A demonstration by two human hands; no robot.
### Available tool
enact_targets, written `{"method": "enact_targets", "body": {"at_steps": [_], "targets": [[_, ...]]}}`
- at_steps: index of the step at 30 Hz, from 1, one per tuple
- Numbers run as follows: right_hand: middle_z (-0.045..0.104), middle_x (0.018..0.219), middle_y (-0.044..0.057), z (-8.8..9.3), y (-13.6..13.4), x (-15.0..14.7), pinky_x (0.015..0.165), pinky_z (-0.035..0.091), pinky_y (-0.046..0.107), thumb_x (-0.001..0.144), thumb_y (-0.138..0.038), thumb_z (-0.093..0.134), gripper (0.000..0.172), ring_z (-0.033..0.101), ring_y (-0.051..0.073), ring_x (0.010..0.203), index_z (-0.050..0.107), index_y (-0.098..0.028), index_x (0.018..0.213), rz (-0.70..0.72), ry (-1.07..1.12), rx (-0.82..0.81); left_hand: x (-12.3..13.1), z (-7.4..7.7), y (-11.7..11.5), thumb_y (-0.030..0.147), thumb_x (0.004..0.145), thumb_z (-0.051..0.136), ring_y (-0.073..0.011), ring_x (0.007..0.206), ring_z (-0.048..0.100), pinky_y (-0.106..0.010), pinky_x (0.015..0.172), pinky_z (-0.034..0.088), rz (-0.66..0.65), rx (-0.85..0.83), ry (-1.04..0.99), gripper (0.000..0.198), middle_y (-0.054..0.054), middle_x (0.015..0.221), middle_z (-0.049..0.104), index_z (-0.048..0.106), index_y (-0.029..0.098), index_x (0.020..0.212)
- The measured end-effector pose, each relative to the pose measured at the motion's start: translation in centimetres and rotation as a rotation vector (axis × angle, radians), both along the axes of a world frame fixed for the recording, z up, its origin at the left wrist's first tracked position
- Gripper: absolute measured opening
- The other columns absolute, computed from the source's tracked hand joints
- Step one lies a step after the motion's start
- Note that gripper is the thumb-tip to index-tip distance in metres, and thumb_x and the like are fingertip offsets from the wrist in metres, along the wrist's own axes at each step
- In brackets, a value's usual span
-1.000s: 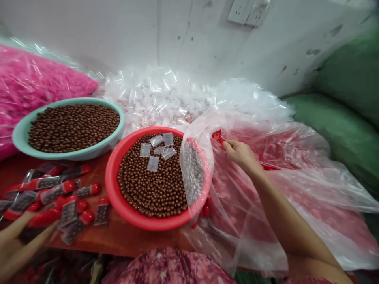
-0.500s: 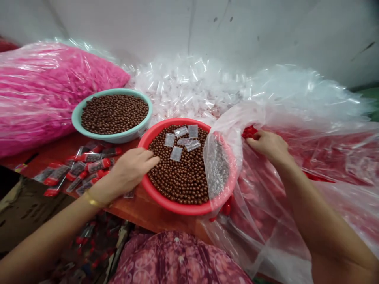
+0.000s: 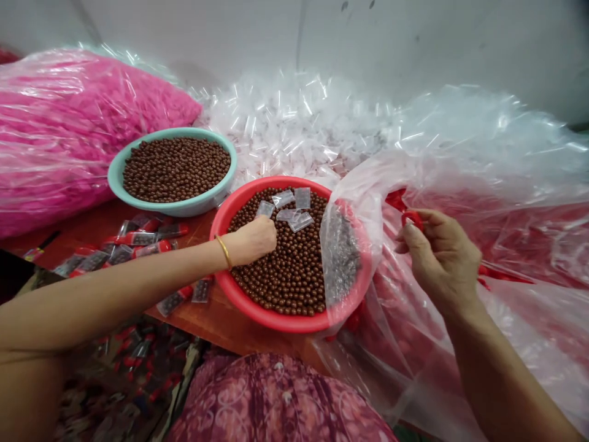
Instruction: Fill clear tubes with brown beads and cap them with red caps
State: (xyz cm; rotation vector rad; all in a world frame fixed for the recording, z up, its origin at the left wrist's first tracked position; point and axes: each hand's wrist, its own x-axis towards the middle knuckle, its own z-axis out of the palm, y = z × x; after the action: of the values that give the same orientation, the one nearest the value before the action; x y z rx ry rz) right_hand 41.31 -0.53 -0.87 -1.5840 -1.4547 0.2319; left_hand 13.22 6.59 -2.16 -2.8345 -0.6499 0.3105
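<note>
My left hand (image 3: 256, 240), closed with its fingertips turned down, is over the brown beads (image 3: 285, 282) in the red basin (image 3: 257, 316). What its fingers hold is hidden. Just beyond it, several small clear plastic containers (image 3: 301, 221) lie on the beads. My right hand (image 3: 439, 258) pinches a red plastic cap (image 3: 411, 219) between thumb and fingers, right of the basin. Behind that cap, more red pieces (image 3: 396, 199) show at the mouth of a clear plastic bag (image 3: 386, 294), whose edge drapes over the basin's right side.
A pale blue basin (image 3: 179, 212) of brown beads stands back left, before a bag of pink pieces (image 3: 92, 123). Filled red-capped containers (image 3: 151, 248) lie left on the red-brown tabletop (image 3: 234, 331). Clear plastic pieces (image 3: 294, 123) are heaped along the wall. More red-capped containers (image 3: 138, 356) lie below the table edge.
My left hand has moved right from the basin's rim over the beads, covering where one clear container lay. My right hand has drawn back from the bag's mouth with a red cap.
</note>
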Motion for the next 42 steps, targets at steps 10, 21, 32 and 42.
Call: {"method": "enact_targets", "body": {"at_steps": [10,21,32,42], "targets": [[0.055,0.068,-0.003,-0.6,-0.6,-2.8,0.043,0.038,0.020,0.082,-0.036,0.056,0.025,0.047,0.008,0.050,0.057,-0.022,0.103,0.271,0.404,-0.243,4.6,-1.9,0.1,0.007,0.076,0.053,-0.0197,0.072,0.065,-0.027,0.063,0.045,0.275,-0.353,-0.219,0.016,-0.011,0.078,0.071,0.068,0.011,0.076],[0.059,0.076,-0.002,0.3,0.8,-6.3,0.061,0.043,0.024,0.071,-0.032,0.068,0.016,0.050,0.009,0.064,0.064,-0.020,0.082,0.409,0.342,-0.262,1.2,-0.6,-1.1,0.021,0.070,0.068,-0.0123,0.080,0.060,-0.025,0.075,0.046,0.578,-1.506,-1.137,0.032,-0.004,0.090,0.067,0.062,0.013,0.101],[0.063,0.067,-0.006,-0.8,2.8,-9.3,0.052,0.049,0.023,0.059,-0.037,0.071,0.033,0.061,0.010,0.051,0.048,-0.021,0.077,0.357,0.875,-0.274,0.7,-0.6,-1.9,0.026,0.067,0.073,-0.0091,0.074,0.057,-0.021,0.063,0.044,0.583,-1.625,-1.264,0.037,-0.002,0.087,0.063,0.060,0.015,0.099],[0.059,0.066,-0.001,-1.9,1.4,-8.4,0.057,0.043,0.025,0.079,-0.034,0.055,0.015,0.056,0.013,0.059,0.055,-0.019,0.081,0.539,-0.159,-0.550,0.7,-0.5,-1.5,0.010,0.065,0.065,-0.0121,0.080,0.060,-0.029,0.080,0.047,0.598,-1.342,-1.388,0.031,-0.003,0.090,0.066,0.062,0.012,0.096]]}}
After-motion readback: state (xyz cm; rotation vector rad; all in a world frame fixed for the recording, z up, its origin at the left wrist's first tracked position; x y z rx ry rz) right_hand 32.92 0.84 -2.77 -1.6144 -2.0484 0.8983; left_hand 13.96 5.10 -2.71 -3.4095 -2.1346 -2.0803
